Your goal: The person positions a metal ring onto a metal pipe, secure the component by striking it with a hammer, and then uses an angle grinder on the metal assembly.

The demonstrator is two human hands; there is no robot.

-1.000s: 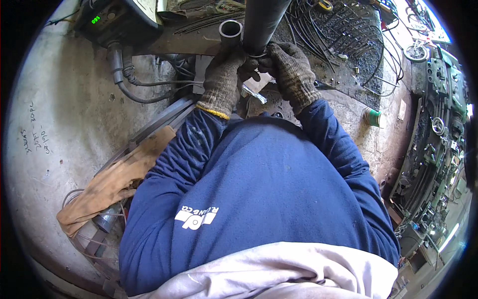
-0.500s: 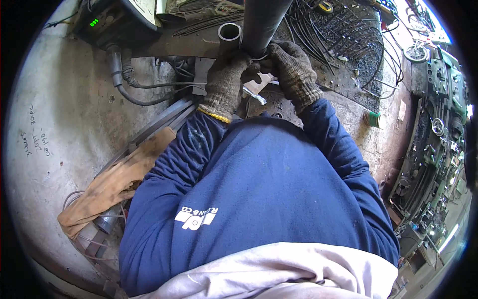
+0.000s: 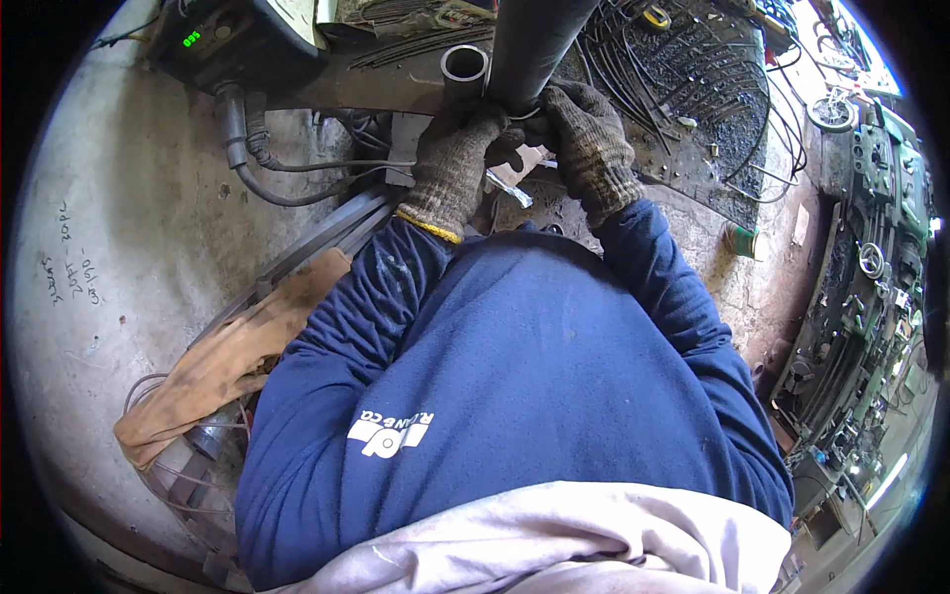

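A thick dark grey pipe (image 3: 539, 49) comes down from the top of the view, its lower end between my two hands. My left hand (image 3: 457, 148), in a worn brown knitted glove with a yellow cuff edge, is closed at the left of that end; its fingers curl under it and are partly hidden. From the right, my right hand (image 3: 592, 148), gloved alike, presses thumb and fingers against the same end. A thin bright rim shows at the pipe's end. Just above my left hand stands a short pipe (image 3: 465, 63) with its open mouth up.
A dark bench (image 3: 693, 148) with thin rods and black grit lies at the right. A power unit (image 3: 233, 45) with a green display and thick cable is at upper left. Steel bars and a tan cloth (image 3: 237, 342) lie at the left. Green machinery (image 3: 881, 267) stands far right.
The view has shifted slightly, so the bench and pipes sit a little farther right. Both hands keep the same place at the pipe's end.
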